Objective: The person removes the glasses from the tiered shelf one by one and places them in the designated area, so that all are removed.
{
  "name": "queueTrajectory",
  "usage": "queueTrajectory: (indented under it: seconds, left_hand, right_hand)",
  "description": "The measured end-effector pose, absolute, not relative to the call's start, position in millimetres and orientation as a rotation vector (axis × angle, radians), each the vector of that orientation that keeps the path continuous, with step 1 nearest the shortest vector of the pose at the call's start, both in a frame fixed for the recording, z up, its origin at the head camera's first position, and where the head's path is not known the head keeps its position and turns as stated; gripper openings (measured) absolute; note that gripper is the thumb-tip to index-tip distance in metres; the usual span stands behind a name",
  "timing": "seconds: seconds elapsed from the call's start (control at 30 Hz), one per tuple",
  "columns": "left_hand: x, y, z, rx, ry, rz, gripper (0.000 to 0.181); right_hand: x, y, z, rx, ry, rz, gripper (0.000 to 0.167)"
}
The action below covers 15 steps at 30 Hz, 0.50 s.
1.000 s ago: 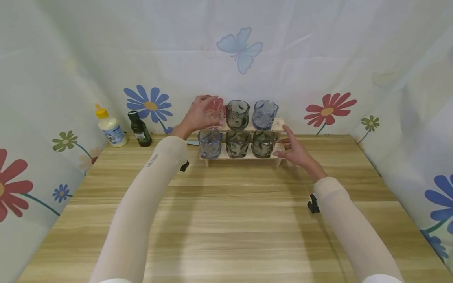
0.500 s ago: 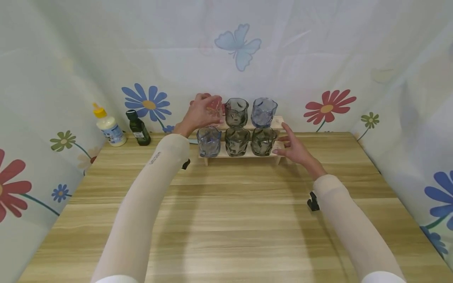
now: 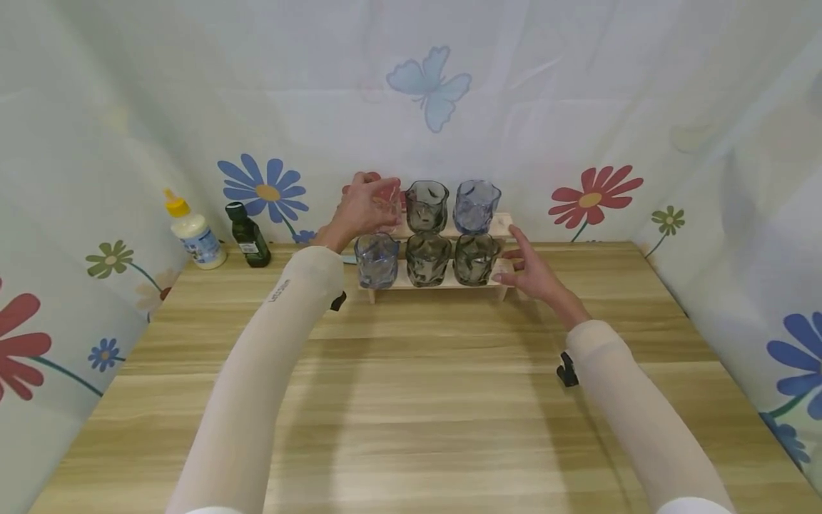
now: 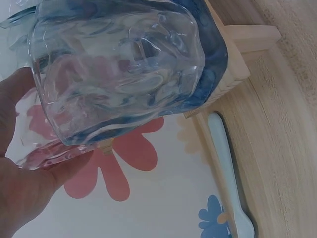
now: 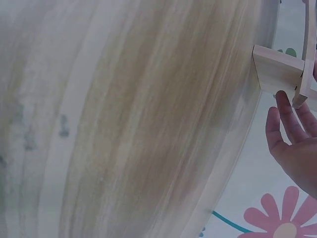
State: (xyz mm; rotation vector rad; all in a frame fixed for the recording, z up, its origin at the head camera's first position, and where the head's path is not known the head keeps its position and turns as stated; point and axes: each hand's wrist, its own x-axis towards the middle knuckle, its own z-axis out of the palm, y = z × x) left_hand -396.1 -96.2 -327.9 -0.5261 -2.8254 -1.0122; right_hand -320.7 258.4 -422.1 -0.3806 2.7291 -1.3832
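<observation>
My left hand (image 3: 361,213) grips a clear, pink-tinted glass tumbler (image 3: 388,207) at the left end of a two-tier wooden rack's upper shelf (image 3: 504,223). Whether that tumbler's base rests on the shelf is hidden. In the left wrist view, the thumb and fingers hold the pink tumbler (image 4: 49,154) behind a blue tumbler (image 4: 124,74). Beside it up top stand a grey tumbler (image 3: 427,207) and a pale blue one (image 3: 476,207). Fingers of my right hand (image 3: 536,271) touch the rack's right end, also seen as a wooden side (image 5: 280,69) in the right wrist view.
Below are a blue tumbler (image 3: 377,263) and two dark grey ones, left (image 3: 427,261) and right (image 3: 476,261). A light blue spoon-like handle (image 4: 225,163) lies behind the rack. A yellow-capped bottle (image 3: 198,239) and a dark green bottle (image 3: 249,239) stand at the back left.
The view shifts slightly. My left hand stays around the pink tumbler, which seems slightly lower against the shelf. My right hand keeps its place at the rack's right end.
</observation>
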Motion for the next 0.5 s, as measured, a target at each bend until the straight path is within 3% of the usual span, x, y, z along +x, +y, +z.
queueTrajectory:
  seconds: [0.5]
  left_hand:
    - [-399.0,-101.3,-327.6,-0.489,-2.845,-0.904,0.072]
  right_hand:
    - [-311.3,254.1,-410.4,-0.363,2.678,-1.417,0.100]
